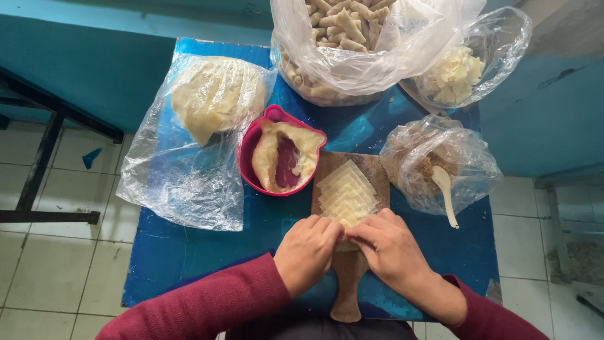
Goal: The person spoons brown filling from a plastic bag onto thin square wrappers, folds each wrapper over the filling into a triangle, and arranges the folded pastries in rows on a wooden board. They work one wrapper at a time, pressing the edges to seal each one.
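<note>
Both my hands, left hand [307, 252] and right hand [389, 249], pinched shut on wrapper [345, 232] at board [350, 264] edge. Risk: thin dough tearing; stack [346, 192] sticking.

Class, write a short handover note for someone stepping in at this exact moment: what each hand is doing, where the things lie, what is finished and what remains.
Left hand and right hand: both closed, fingertips together over the near end of the row of pastry squares on the wooden board; what they pinch is hidden.
Around them: pink bowl of pale paste left of the board; bag of crumbly filling with a spoon to the right; bag of dough sheets far left.
Done: big bag of finished rolls at the back.
Left: the squares on the board lie flat, unrolled.
</note>
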